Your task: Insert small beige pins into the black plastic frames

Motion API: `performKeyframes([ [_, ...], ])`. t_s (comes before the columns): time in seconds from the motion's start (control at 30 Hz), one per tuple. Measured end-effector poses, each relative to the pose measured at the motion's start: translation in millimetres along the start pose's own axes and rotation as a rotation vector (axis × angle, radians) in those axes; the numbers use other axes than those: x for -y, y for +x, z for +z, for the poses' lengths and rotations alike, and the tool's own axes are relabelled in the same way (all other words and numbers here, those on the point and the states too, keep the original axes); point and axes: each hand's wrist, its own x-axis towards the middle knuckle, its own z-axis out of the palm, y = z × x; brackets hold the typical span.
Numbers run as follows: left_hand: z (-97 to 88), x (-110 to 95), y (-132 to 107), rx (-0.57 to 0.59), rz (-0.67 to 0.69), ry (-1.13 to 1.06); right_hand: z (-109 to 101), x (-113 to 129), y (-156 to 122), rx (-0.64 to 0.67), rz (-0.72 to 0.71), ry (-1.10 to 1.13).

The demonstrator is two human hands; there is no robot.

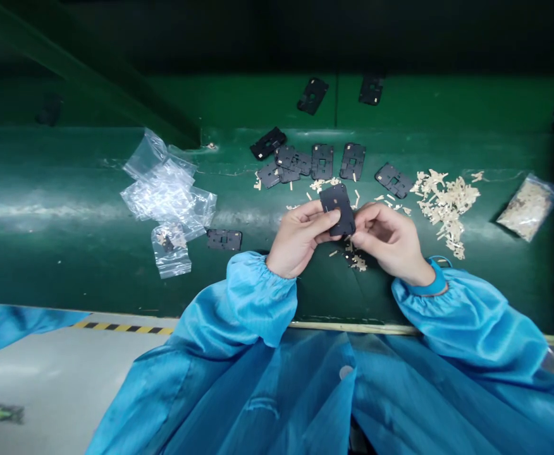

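Clamped on a black perforated plate (338,207): left grip (300,239) and right grip (389,237), both at its edges, leaving its face exposed for handling; pale scraps (445,212) nearby.

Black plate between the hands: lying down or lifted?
Lifted: the black plate is gripped between the left hand and the right hand, held above the green surface rather than lying on it.

table (68,253): glossy dark green
plates (332,162): matte black, on the table
scraps (445,208): pale beige, on the table
bags (163,196): clear, on the table
sleeves (471,322): bright blue, over the table's near edge
floor tape (120,327): yellow and black diagonal stripes, beside the table's near edge
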Motion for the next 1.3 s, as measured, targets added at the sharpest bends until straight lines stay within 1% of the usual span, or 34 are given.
performKeyframes([
  [0.13, -1.1, 1, 0, 0.028, -0.009, 0.057, -3, -2, 1, 0.093, 0.156, 0.202],
  [0.23, -2.0, 2, 0, 0.043, -0.009, 0.074, -1, -4, 1, 0.128, 0.212, 0.277],
  [0.33, -2.0, 3, 1, 0.016, 0.030, 0.108, 0, -4, 3, 0.085, 0.172, 0.238],
  [0.5, -0.5, 3, 1, -0.124, 0.213, 0.259, -1, 2, 7, -0.023, 0.082, 0.022],
  [0.57, -0.3, 3, 1, -0.153, 0.250, 0.291, 0, 3, 8, -0.055, 0.074, -0.030],
  [0.73, -1.0, 4, 1, -0.171, 0.270, 0.285, 6, -2, 7, -0.048, 0.100, 0.023],
  [0.83, -1.3, 4, 3, -0.191, 0.296, 0.282, 9, -5, 7, -0.036, 0.085, 0.064],
  [0.97, -0.3, 5, 2, -0.205, 0.351, 0.299, 6, -6, 4, 0.060, 0.129, 0.139],
  [1.03, 0.9, 6, 1, -0.216, 0.378, 0.308, 5, -8, 3, 0.078, 0.136, 0.172],
  [1.2, 4.1, 9, -1, -0.233, 0.394, 0.322, 10, -11, 2, -0.003, 0.092, 0.159],
  [1.3, 4.4, 10, -1, -0.236, 0.395, 0.323, 13, -11, 1, -0.012, 0.079, 0.140],
])
